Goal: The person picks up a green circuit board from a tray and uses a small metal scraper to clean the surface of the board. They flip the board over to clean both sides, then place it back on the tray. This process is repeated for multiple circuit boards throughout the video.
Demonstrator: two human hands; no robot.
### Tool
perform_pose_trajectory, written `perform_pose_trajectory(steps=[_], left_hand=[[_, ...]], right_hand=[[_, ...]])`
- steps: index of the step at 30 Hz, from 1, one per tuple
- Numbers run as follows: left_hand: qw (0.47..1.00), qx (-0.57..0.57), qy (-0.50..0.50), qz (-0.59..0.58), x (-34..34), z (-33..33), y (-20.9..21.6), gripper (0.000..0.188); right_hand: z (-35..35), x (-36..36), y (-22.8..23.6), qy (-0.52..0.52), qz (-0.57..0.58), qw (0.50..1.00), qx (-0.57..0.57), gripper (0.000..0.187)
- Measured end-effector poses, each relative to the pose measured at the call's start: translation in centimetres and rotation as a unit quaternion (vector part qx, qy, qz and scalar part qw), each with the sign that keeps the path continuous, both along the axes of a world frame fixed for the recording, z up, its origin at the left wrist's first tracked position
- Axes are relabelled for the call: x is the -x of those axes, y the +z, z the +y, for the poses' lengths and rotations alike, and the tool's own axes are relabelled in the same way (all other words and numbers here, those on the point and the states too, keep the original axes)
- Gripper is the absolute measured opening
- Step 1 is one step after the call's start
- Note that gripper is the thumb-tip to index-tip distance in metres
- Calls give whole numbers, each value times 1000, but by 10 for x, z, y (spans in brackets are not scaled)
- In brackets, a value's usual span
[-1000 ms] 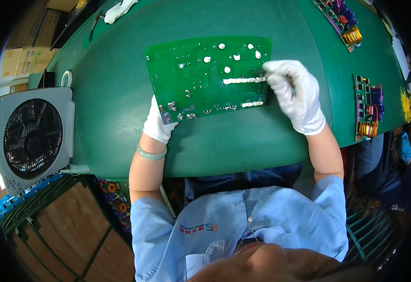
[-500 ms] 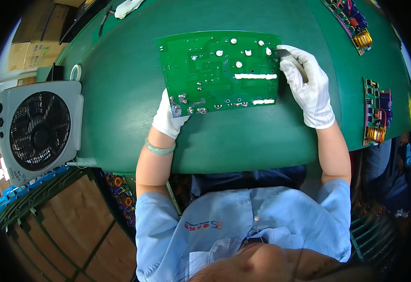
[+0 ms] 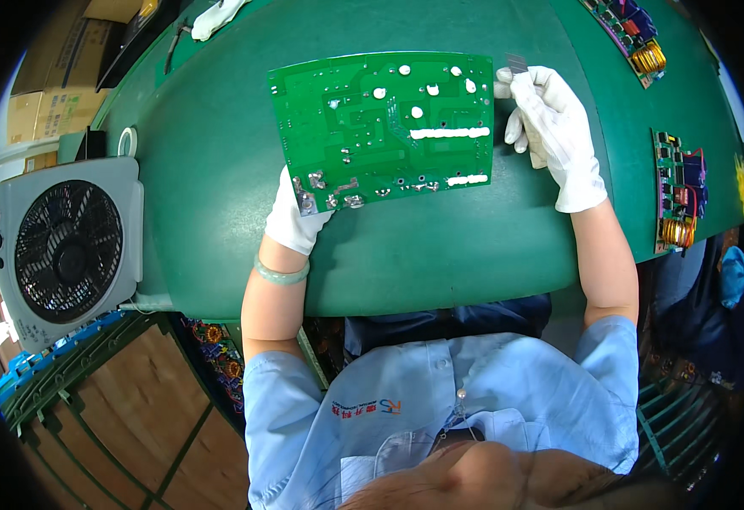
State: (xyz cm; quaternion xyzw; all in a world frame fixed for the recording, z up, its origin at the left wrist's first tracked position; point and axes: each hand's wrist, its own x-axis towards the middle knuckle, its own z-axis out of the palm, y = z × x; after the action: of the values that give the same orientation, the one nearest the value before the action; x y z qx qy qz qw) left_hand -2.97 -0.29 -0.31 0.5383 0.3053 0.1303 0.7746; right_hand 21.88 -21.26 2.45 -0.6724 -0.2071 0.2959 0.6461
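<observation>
A green circuit board [image 3: 321,119] stands tilted up above the table, its solder side facing me. White blobs and two white strips of paste dot its right half; silvery solder joints crowd the lower left corner. My left hand [image 3: 291,217], in a white glove, grips the board at that corner, with most of its fingers hidden behind. To the right of the board, apart from its edge, my gloved right hand [image 3: 552,127] pinches a small flat grey blade [image 3: 517,64] that points up and away from me.
A grey box fan [image 3: 70,255] stands at the left of the green table [image 3: 210,187]. Two populated circuit boards [image 3: 679,191] lie at the right. A white glove [image 3: 217,19] and a white tape roll [image 3: 128,142] are at the far left. Cardboard boxes [image 3: 66,64] stand beyond.
My right hand has drawn away from the board's right edge, and the blade has turned upward. The board and my left hand have shifted slightly left in view.
</observation>
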Motion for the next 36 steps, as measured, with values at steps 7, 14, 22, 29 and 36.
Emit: perform_pose_trajectory(steps=[7,14,22,29,36], left_hand=[[999,-42,-11,9,4,-1,1,30],[958,267,12,-106,6,8,-4,37],[978,203,3,-46,-10,5,1,37],[973,223,-1,-59,-5,6,2,32],[965,254,16,-60,-5,3,6,37]], right_hand=[[-3,4,2,11,-19,999,-26,29],[-13,6,10,18,-14,998,-59,30],[-15,2,1,31,-27,996,-82,28],[-11,6,3,13,-40,996,-74,28],[-15,8,4,3,-13,996,-90,30]])
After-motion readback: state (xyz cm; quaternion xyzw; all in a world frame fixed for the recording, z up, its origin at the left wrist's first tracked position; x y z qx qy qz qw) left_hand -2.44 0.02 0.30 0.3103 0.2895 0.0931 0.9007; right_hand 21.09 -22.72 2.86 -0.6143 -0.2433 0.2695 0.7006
